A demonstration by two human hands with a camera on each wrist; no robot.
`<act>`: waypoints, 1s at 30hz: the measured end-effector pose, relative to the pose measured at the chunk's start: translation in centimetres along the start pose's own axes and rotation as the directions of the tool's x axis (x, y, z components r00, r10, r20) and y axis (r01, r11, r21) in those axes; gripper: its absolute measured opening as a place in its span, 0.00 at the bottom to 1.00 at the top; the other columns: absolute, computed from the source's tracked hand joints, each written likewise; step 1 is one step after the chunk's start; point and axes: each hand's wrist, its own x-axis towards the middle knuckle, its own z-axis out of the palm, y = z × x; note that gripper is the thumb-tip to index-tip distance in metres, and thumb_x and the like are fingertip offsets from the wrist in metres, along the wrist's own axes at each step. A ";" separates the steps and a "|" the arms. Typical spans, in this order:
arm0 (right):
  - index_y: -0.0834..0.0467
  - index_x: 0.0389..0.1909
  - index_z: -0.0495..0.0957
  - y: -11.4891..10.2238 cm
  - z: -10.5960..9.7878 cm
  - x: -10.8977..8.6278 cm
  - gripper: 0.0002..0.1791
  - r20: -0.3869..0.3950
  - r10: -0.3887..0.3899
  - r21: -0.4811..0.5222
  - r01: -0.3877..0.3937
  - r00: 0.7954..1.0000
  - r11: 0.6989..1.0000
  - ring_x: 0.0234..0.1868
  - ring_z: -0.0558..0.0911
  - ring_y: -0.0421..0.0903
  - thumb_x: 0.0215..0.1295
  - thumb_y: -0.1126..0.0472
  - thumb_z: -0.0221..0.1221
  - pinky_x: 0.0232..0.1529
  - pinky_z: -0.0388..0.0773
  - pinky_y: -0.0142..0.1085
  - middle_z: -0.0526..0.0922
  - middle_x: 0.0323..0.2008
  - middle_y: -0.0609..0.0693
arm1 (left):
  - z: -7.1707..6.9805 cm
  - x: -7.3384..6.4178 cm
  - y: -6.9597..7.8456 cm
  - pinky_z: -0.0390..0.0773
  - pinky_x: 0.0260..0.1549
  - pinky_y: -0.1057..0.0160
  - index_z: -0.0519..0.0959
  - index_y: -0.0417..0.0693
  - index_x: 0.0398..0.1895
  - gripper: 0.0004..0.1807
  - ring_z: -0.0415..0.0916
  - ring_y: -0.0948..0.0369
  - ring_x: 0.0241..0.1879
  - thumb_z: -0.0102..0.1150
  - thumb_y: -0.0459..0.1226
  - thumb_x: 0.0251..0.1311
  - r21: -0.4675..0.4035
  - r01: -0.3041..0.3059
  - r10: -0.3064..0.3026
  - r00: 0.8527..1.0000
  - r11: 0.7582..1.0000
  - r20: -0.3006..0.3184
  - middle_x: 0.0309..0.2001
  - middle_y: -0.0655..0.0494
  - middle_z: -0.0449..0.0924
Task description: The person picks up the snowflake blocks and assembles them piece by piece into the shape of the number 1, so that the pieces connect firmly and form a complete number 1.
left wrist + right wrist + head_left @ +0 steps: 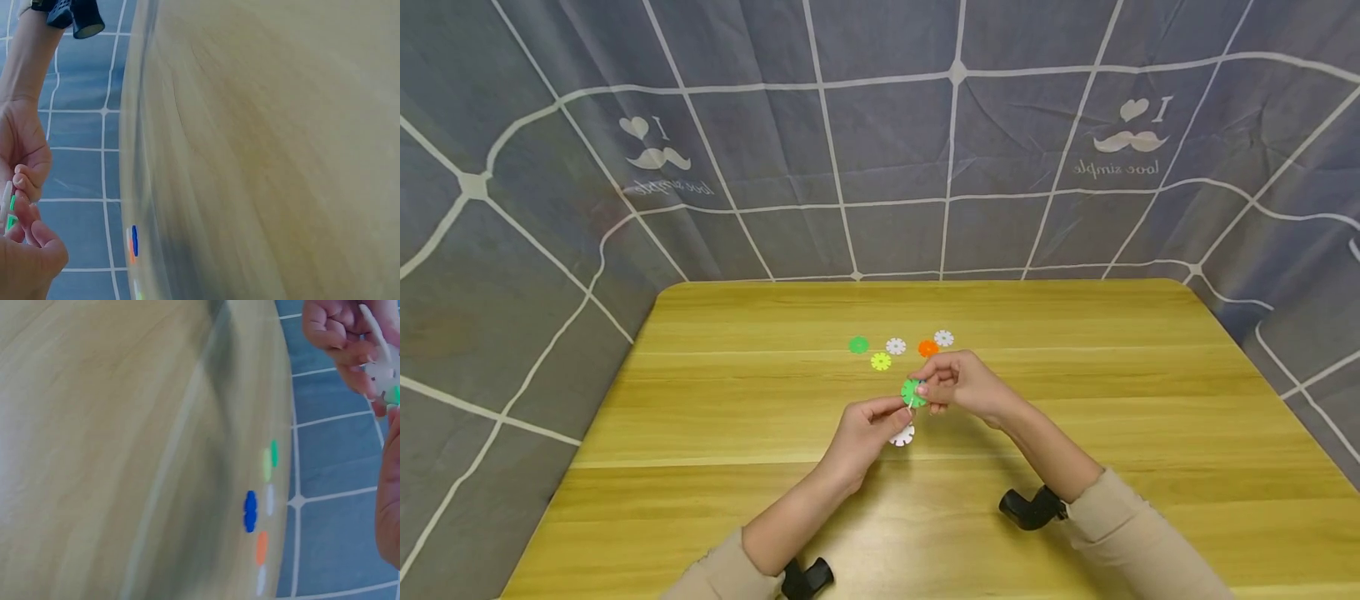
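Close together above the table, both hands work on notched plastic discs. My left hand (871, 431) pinches white pieces: a white notched disc (902, 436) faces up below its fingers, and a second white piece (376, 331) shows edge-on in the right wrist view. My right hand (967, 388) pinches a green notched disc (912, 392) between thumb and fingers, right against the edge-on white piece. Fingers partly cover where the pieces meet, and I cannot tell whether they are slotted together. Under the right hand lies a blue disc (250, 511), mostly hidden in the head view.
Beyond the hands, loose discs lie flat on the wooden table (715, 433): green (858, 345), yellow-green (881, 361), white (896, 346), orange (928, 348) and another white disc (943, 338). A grey curtain (895, 150) with white lines surrounds the table's back and sides.
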 end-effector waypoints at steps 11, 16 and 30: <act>0.79 0.54 0.67 0.9 -0.9 -0.2 0.19 0.065 0.009 0.126 -0.017 0.998 0.992 0.29 0.80 0.39 0.63 0.75 0.52 0.37 0.80 0.34 0.81 0.31 0.49 | -0.3 0.6 -0.2 0.75 0.48 0.63 0.71 0.25 0.54 0.19 0.73 0.44 0.53 0.53 0.32 0.64 -0.028 0.043 -0.042 0.998 0.999 0.036 0.49 0.33 0.76; 0.79 0.56 0.66 1.0 -1.0 -0.4 0.21 0.094 -0.001 0.125 -0.011 0.996 0.992 0.30 0.81 0.40 0.62 0.76 0.51 0.38 0.80 0.33 0.80 0.31 0.50 | -0.4 0.7 -0.2 0.76 0.44 0.68 0.71 0.26 0.53 0.19 0.77 0.58 0.43 0.55 0.32 0.62 -0.028 0.061 -0.059 0.997 0.998 0.055 0.47 0.34 0.77; 0.77 0.52 0.69 1.6 -0.6 -0.8 0.19 0.062 0.009 0.167 -0.019 0.998 0.986 0.29 0.80 0.41 0.62 0.73 0.55 0.38 0.81 0.38 0.81 0.29 0.49 | -0.5 0.4 -0.1 0.78 0.40 0.62 0.71 0.26 0.52 0.20 0.77 0.66 0.33 0.57 0.31 0.60 -0.092 0.144 -0.136 0.987 0.985 0.087 0.41 0.43 0.80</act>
